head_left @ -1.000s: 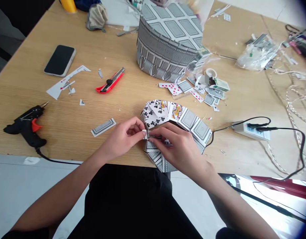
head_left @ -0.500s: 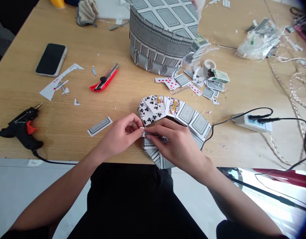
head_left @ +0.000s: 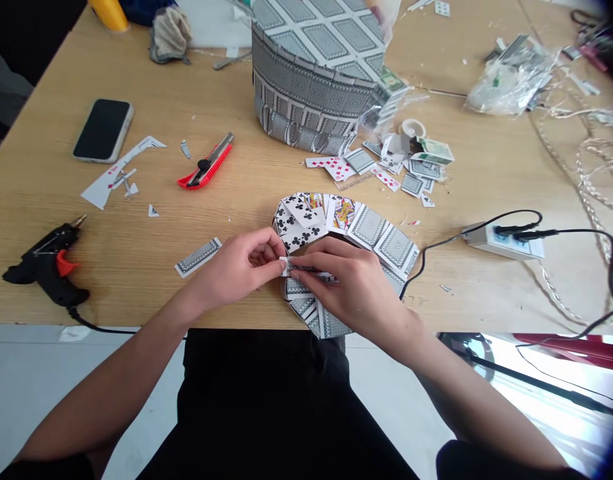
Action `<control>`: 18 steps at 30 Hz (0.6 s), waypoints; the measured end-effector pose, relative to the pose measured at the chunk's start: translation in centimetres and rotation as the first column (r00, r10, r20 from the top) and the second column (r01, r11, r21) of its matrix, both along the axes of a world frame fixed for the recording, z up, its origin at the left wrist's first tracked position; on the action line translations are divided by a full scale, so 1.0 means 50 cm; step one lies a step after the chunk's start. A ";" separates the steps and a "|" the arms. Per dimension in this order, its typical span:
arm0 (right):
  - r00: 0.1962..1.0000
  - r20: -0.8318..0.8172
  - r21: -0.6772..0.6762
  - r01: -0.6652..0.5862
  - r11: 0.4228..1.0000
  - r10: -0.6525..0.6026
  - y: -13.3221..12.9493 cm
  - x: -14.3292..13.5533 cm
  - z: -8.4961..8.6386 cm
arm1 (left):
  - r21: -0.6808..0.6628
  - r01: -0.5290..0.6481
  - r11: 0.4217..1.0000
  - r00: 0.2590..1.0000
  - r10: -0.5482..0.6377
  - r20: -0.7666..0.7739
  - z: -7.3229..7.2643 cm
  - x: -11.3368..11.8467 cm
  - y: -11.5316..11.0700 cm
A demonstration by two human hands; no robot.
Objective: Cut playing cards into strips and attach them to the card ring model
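A ring made of playing cards [head_left: 369, 227] lies at the table's front edge, some cards face up and others back up. Over its left side, my left hand [head_left: 244, 263] pinches the white end of a narrow card strip [head_left: 285, 265]. The other part of that strip is held between the thumb and fingers of my right hand [head_left: 356, 283], which covers much of the ring's middle. Left of my left hand lies another cut card strip [head_left: 198, 257]. Behind the ring stands a large rounded structure [head_left: 311, 80] covered in card backs.
A black glue gun [head_left: 46, 263] lies at left, below a phone [head_left: 103, 130], paper scraps [head_left: 104, 187] and a red utility knife [head_left: 206, 162]. Loose cards [head_left: 359, 161] and a tape roll [head_left: 413, 129] are beyond the ring. A power strip [head_left: 506, 241] with cables sits right.
The view has shifted slightly. Both hands keep nearly the same pinch on the card strip, and the things on the table stay in place.
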State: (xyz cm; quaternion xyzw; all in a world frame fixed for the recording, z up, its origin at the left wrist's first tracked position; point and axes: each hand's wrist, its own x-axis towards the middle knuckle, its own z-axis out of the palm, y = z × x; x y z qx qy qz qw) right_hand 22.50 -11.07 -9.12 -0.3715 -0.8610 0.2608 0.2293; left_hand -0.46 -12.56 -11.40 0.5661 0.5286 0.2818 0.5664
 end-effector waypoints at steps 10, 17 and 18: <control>1.000 -0.007 0.045 0.005 0.999 -0.005 0.000 -0.001 -0.009 | -0.031 -0.037 0.999 0.997 0.034 -0.071 0.010 0.015 0.005; 0.991 -0.003 -0.086 0.131 0.988 -0.132 -0.005 -0.001 -0.008 | -0.039 -0.012 0.999 0.988 0.006 -0.156 0.019 0.015 0.012; 0.991 -0.011 -0.104 0.128 0.986 -0.130 -0.006 -0.001 -0.010 | -0.041 -0.004 0.999 0.987 -0.003 -0.163 0.019 0.013 0.012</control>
